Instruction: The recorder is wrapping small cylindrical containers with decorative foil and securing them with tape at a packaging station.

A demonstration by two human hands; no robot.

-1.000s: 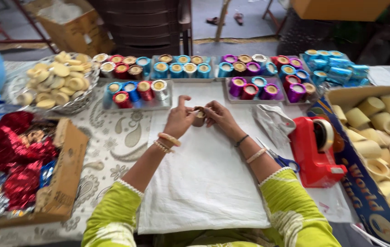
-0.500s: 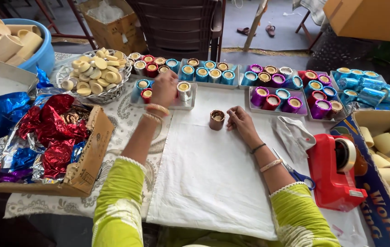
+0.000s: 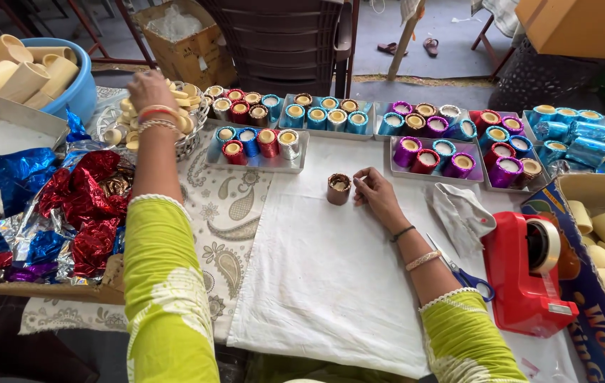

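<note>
The brown foil-wrapped cup (image 3: 339,189) is standing upright on the white cloth (image 3: 317,284), the right hand (image 3: 373,195) resting loose just beside it – gripping nothing; the left hand (image 3: 148,89) is reaching over the wire basket (image 3: 192,138) of bare cups, fingers hidden, so I cannot tell its grip. One nudge from those right fingers risks tipping the cup – and the left sleeve is hanging near the tray of wrapped cups (image 3: 260,162).

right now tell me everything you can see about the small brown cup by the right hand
The small brown cup is a short round cup wrapped in what looks like shiny brown foil, with a pale filling visible inside its open top. It stands upright on the white cloth, in front of the trays of foil-wrapped cups. The right hand rests on the cloth just beside it; its fingertips are at the cup's side, though contact cannot be told for sure. Nothing else touches it.
</note>
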